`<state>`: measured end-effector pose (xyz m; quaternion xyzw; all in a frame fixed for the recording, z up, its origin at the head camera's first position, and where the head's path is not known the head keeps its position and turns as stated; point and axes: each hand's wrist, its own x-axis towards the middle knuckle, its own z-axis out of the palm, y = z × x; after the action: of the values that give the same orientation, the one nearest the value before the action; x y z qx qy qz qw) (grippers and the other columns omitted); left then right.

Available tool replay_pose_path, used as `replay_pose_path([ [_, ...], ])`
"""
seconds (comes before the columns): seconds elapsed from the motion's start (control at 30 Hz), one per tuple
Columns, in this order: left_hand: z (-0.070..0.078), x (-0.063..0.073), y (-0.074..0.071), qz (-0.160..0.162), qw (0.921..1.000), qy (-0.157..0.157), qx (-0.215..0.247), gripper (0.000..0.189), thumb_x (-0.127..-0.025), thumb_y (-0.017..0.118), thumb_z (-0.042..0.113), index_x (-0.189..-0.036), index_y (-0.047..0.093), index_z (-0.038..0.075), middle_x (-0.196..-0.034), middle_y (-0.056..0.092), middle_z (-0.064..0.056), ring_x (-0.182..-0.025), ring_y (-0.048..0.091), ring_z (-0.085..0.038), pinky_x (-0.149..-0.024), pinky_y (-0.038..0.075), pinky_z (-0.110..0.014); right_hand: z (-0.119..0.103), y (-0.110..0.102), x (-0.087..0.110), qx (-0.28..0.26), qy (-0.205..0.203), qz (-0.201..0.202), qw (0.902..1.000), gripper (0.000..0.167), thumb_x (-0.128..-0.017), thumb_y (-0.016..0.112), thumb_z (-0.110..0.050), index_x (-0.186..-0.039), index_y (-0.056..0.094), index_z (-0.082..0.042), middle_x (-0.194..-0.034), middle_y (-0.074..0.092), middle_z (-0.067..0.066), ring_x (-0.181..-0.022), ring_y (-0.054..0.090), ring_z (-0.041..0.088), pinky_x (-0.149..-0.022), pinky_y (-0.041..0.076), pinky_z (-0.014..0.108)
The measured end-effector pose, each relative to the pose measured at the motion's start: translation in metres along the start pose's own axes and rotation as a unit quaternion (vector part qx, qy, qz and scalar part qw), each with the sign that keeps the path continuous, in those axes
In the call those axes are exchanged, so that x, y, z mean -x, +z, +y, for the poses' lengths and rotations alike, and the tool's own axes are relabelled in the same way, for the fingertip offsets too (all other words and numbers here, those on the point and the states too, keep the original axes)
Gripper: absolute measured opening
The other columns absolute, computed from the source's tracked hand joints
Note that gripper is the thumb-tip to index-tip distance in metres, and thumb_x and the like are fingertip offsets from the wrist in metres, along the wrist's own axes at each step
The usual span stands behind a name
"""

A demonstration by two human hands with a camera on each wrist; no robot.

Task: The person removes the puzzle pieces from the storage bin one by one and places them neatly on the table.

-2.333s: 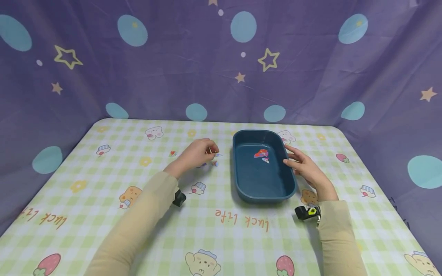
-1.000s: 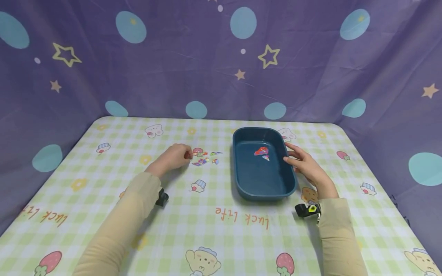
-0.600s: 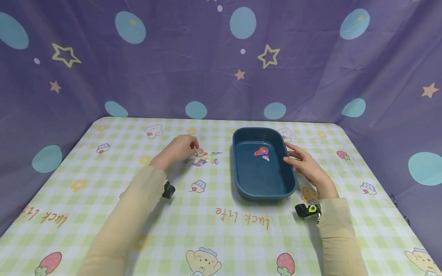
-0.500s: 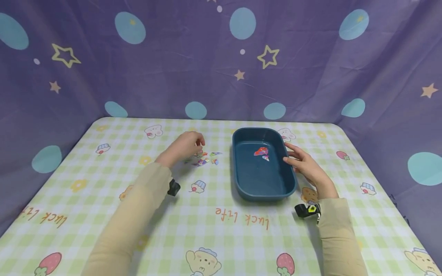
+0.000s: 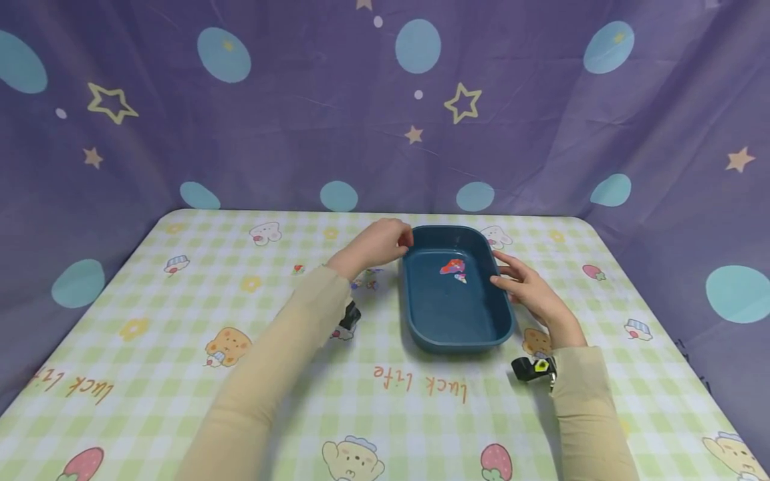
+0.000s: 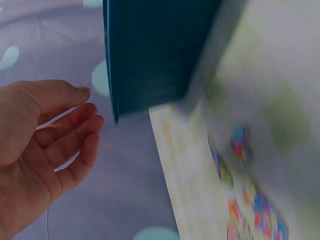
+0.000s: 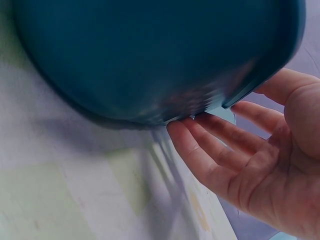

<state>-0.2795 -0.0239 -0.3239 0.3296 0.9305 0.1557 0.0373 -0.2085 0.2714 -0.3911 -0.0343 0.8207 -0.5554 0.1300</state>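
Note:
A dark blue rectangular box (image 5: 460,327) with rounded corners sits right of the table's middle. On its floor lie a red-orange flat piece (image 5: 452,266) and a small whitish one (image 5: 460,277). My left hand (image 5: 375,242) is at the box's far left corner, fingers bent. In the left wrist view its thumb is close to the fingertips; whether anything small is between them is hidden. My right hand (image 5: 532,294) touches the box's right wall with nearly straight fingers, thumb at the rim. Several colourful flat pieces (image 6: 262,215) lie on the cloth left of the box, partly behind the left hand.
A green-and-white checked cloth (image 5: 421,427) with printed cartoons covers the table. A small red-green piece or print (image 5: 297,269) is further left. A purple curtain (image 5: 289,120) with stars and dots hangs behind the table. Black wrist cameras (image 5: 529,369) are worn on both wrists.
My left hand has moved right from the loose pieces to the box's far left rim, rising on the way. The right hand and the box have stayed in place.

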Motion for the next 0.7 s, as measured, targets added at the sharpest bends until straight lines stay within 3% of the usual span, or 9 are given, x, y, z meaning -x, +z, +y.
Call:
replay_pose_path([
  [0.37,0.040,-0.042,0.035,-0.044,0.9963,0.069,-0.024,0.018,-0.086,0.055,0.010,-0.101,0.064,0.009,-0.092,0.059,-0.002,-0.081,0.052,-0.013,-0.076,0.044,-0.026,0.000,-0.001,0.001,0.007,0.003,0.003,1.0000,0.065,-0.091,0.054,-0.029,-0.146,0.019,-0.024,-0.143,0.031,0.019,-0.125,0.036,0.035,-0.079,0.041,0.028],
  [0.7,0.056,-0.056,0.058,-0.094,0.9927,0.067,-0.035,0.025,-0.085,0.059,0.014,-0.110,0.064,0.010,-0.100,0.061,-0.002,-0.088,0.055,-0.012,-0.082,0.045,-0.025,-0.001,0.001,0.002,0.003,-0.003,-0.006,1.0000,0.065,-0.091,0.053,-0.030,-0.146,0.018,-0.026,-0.144,0.029,0.018,-0.127,0.034,0.035,-0.083,0.039,0.033],
])
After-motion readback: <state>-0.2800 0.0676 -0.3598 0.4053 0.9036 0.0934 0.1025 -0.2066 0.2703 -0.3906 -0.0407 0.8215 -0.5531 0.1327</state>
